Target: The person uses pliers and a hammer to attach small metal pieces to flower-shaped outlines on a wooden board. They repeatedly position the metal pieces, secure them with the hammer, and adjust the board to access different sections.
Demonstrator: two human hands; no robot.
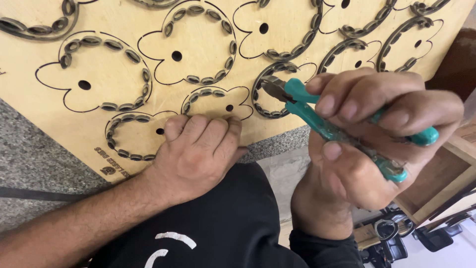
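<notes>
A large plywood die board with laser-cut flower-shaped outlines fills the upper view; curved metal strips sit in its slots. My left hand rests as a loose fist on the board's lower edge, knuckles against one flower outline, holding nothing that I can see. My right hand grips a pair of teal-handled pliers. Their metal jaws point left and touch the metal strip of a ring-shaped cut on the board.
The board lies on a speckled grey stone surface. A wooden frame and dark metal parts lie at the lower right. My black-clothed body is below the hands.
</notes>
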